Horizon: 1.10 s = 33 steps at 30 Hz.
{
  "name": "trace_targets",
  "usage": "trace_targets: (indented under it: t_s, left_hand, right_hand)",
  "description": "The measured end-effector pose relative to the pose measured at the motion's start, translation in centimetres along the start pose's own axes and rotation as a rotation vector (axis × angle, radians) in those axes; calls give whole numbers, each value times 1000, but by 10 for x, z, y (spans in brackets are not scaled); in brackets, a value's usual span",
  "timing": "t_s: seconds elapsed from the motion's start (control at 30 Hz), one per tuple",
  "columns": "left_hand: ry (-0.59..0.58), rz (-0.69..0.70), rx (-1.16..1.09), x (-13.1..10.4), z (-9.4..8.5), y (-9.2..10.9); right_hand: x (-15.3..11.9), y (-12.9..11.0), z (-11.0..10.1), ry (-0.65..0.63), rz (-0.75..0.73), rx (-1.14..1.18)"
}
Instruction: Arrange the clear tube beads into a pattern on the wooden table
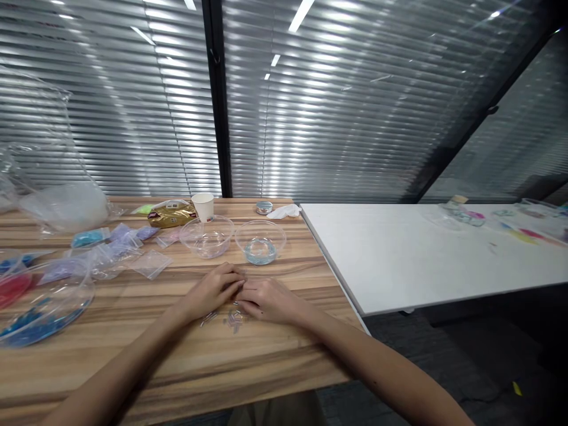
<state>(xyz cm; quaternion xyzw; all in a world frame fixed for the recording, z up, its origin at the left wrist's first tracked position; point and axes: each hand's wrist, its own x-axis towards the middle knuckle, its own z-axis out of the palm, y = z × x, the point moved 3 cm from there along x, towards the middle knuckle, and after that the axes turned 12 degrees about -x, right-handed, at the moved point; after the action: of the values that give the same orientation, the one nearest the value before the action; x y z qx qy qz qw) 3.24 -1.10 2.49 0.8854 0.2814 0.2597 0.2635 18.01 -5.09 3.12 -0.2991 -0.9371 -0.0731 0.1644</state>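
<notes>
My left hand and my right hand meet over the wooden table with their fingers bent inward and their tips together. Whatever lies between the fingertips is hidden or too small to make out. Just below them, on the wood, lies a small cluster of tiny translucent pieces, some pinkish or purple. A few thin, shiny slivers lie beside it, near my left wrist. Beyond my hands stand two transparent round bowls: the right bowl with something pale blue at its bottom, and the left bowl.
Transparent dishes with blue pieces and a red dish stand at the left. Behind them are several small zip bags, a gold packet, a paper cup, a small tin and a crumpled tissue. A white table adjoins at right.
</notes>
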Motion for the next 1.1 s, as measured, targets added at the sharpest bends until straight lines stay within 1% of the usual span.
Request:
trace_targets:
  t_s: [0.13,0.23,0.3,0.43,0.5,0.63,0.7,0.83,1.03,1.1]
  left_hand:
    - [3,-33,-93,0,2,3]
    - [-8,-47,-108,0,3,4]
    - [-9,-40,-118,0,4,4]
    - [29,-19,-129,1,9,4]
    - [39,-24,-132,1,12,4]
    - [4,-3,-173,1,15,9]
    - [-20,1,-193,0,16,13]
    - [-67,-10,-227,-1,17,19]
    - [-183,-35,-276,-3,17,21]
    - [-180,-18,-263,-2,15,20]
  right_hand:
    - [-1,3,3,53,16,-11]
    - [-2,4,5,138,3,7]
    - [-3,4,4,229,-4,7]
    - [-5,4,-6,496,13,1]
    - [-6,4,-12,610,29,22]
    - [-9,3,-16,756,122,44]
    - [-10,3,-16,794,151,48]
    - [-11,2,-16,846,113,41]
    - [-11,7,-24,876,116,-30]
    - [-11,6,-27,883,92,-49]
